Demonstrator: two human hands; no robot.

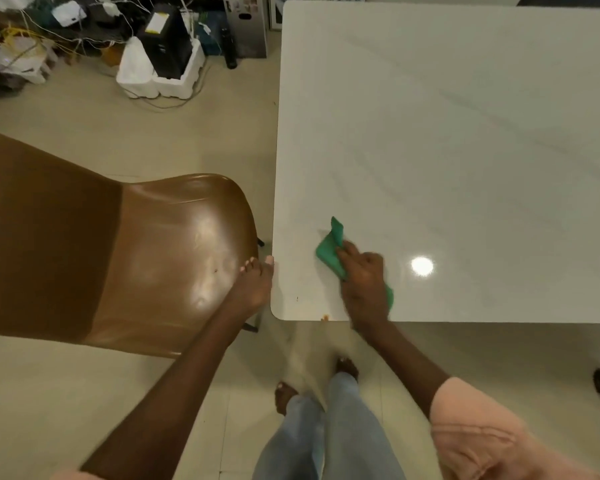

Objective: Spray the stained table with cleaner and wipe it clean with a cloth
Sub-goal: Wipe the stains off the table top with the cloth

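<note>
right hand (362,282) presses green cloth (329,252) on table (465,133) to wipe | left hand (253,284) empty, fingers spread, steadying at table corner | orange stain (325,317) remains

Single head-worn view looks steeply down at table (465,133) corner and floor (66,393).

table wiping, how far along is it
Mostly done, it seems: the wide top of the table shows only faint wipe streaks. In hand: the right hand presses a green cloth near the front left corner. Left: an orange stain at the front edge, plus a small speck nearby.
</note>
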